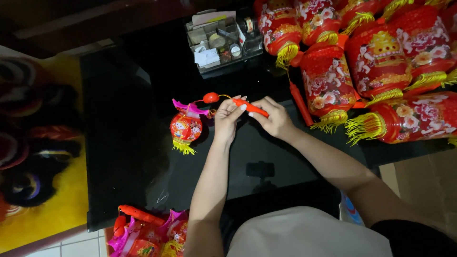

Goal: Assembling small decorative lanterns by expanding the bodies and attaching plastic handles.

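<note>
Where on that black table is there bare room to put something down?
The left part of the black table is bare, between its left edge and the small red lantern. So is the near strip below the left hand and right hand. The right side is crowded with large red lanterns; the organizer tray fills the far middle.

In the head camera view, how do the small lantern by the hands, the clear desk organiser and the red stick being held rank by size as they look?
1. Clear desk organiser, largest.
2. Small lantern.
3. Red stick, thinnest, held by the left hand and right hand, which hide part of its length.
</note>
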